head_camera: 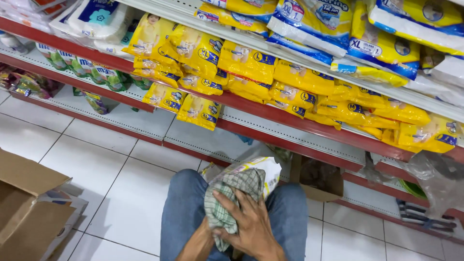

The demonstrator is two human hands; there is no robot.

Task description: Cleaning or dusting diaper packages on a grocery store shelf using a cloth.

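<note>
My right hand [251,224] presses a green-and-white checked cloth [227,193] against a white and yellow plastic pack [268,169] held between my knees, which are in blue jeans. The fingers are spread over the cloth and grip it. My left forearm [198,246] comes up from the lower left and runs under the cloth; its hand is hidden, so I cannot see what it holds.
Red-edged shop shelves [290,123] carry several yellow diaper packs [246,63], with blue and yellow packs [314,19] above. An open cardboard box [29,208] stands on the white tiled floor at the left. A smaller brown box [319,181] and a crumpled clear bag [437,179] sit at the right.
</note>
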